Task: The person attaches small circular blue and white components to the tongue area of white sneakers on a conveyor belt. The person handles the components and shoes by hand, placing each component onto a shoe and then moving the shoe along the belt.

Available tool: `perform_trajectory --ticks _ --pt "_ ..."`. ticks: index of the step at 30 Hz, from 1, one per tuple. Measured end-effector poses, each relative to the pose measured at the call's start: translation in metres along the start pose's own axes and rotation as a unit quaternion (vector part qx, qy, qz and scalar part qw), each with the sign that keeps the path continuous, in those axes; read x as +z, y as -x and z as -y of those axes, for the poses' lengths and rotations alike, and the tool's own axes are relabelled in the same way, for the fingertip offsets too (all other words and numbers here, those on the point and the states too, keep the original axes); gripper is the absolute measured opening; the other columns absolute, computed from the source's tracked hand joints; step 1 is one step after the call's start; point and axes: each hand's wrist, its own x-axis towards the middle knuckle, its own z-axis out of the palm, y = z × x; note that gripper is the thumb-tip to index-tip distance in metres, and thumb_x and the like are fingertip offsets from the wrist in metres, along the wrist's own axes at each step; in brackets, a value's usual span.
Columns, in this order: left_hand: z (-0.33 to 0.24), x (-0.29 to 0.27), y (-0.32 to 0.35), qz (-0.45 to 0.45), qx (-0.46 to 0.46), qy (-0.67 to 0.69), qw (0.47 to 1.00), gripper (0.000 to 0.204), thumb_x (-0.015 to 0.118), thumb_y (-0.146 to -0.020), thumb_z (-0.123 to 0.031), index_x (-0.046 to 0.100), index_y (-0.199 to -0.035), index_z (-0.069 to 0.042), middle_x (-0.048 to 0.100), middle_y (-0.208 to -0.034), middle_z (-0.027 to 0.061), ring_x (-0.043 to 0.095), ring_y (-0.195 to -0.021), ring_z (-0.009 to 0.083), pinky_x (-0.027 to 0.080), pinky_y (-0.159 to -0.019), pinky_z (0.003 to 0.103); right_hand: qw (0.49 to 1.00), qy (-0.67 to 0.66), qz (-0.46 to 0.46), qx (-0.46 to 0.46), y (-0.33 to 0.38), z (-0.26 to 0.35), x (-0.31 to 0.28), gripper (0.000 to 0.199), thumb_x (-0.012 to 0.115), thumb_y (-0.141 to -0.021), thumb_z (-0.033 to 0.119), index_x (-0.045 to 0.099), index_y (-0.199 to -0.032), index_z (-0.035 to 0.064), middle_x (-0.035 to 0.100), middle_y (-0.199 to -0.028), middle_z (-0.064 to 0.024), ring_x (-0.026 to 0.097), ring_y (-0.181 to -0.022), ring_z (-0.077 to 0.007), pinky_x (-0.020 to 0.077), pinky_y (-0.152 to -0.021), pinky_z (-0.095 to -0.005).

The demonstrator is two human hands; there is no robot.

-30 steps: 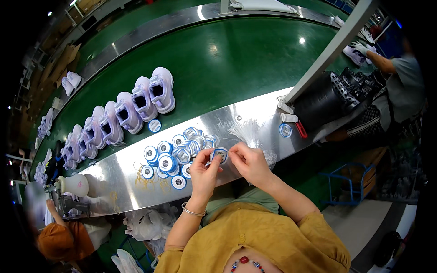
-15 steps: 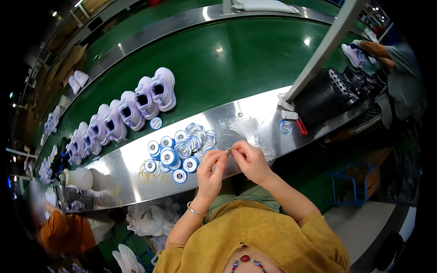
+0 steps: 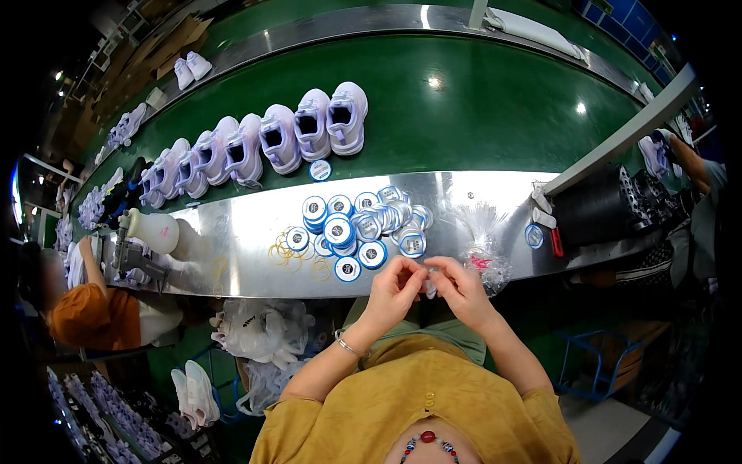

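We pinch a small clear piece (image 3: 430, 283) between both hands at the near edge of the steel ledge (image 3: 232, 240): left hand (image 3: 393, 288) and right hand (image 3: 462, 291) closed on it, fingertips together. Just beyond lie round blue-and-white tags (image 3: 357, 226), a clear bag (image 3: 485, 249) right, and farther off, pale shoes (image 3: 297, 135) on the green belt (image 3: 479, 116).
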Motion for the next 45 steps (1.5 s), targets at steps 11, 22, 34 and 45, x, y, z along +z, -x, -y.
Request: perform_trajectory --ticks 11,22,34,45 --pt "-0.019 -0.079 -0.004 -0.224 0.159 -0.309 0.910 0.013 0.062 -0.088 -0.009 0.061 -0.097 0.001 0.058 -0.083 0.0047 0.054 -0.070 0.0132 0.044 -0.060 0.026 0.996 -0.043 0.061 0.055 -0.001 -0.014 0.040 0.012 0.062 -0.088 0.011 0.061 -0.086 -0.0013 0.060 -0.068 -0.0029 0.051 -0.060 -0.0059 0.0423 -0.055 -0.0230" --pt "-0.003 -0.124 -0.046 -0.287 0.123 -0.454 0.834 0.031 0.077 -0.072 -0.016 0.059 -0.093 0.001 0.056 -0.088 0.0121 0.054 -0.082 0.0266 0.045 -0.074 0.036 0.999 -0.006 0.037 0.030 -0.007 -0.015 0.054 0.012 0.063 -0.087 0.010 0.061 -0.085 -0.0015 0.060 -0.067 -0.0026 0.050 -0.058 -0.0056 0.0410 -0.053 -0.0225" --pt "-0.011 -0.132 -0.045 -0.310 0.087 -0.338 0.884 0.021 0.073 -0.076 -0.006 0.059 -0.091 0.001 0.060 -0.077 0.0053 0.052 -0.062 0.0125 0.044 -0.060 0.024 0.999 -0.013 0.018 0.023 -0.012 -0.019 0.054 0.012 0.063 -0.087 0.010 0.061 -0.084 -0.0021 0.059 -0.065 -0.0047 0.050 -0.057 -0.0072 0.0416 -0.053 -0.0241" --pt "-0.024 -0.071 -0.016 -0.164 0.121 0.002 0.979 0.010 0.066 -0.087 -0.007 0.063 -0.093 0.001 0.058 -0.082 -0.0025 0.050 -0.071 0.0034 0.039 -0.061 0.018 0.992 -0.005 -0.088 -0.087 -0.045 0.023 0.062 0.013 0.062 -0.086 0.011 0.059 -0.079 -0.0004 0.055 -0.061 -0.0111 0.051 -0.051 -0.0185 0.0390 -0.049 -0.0312"
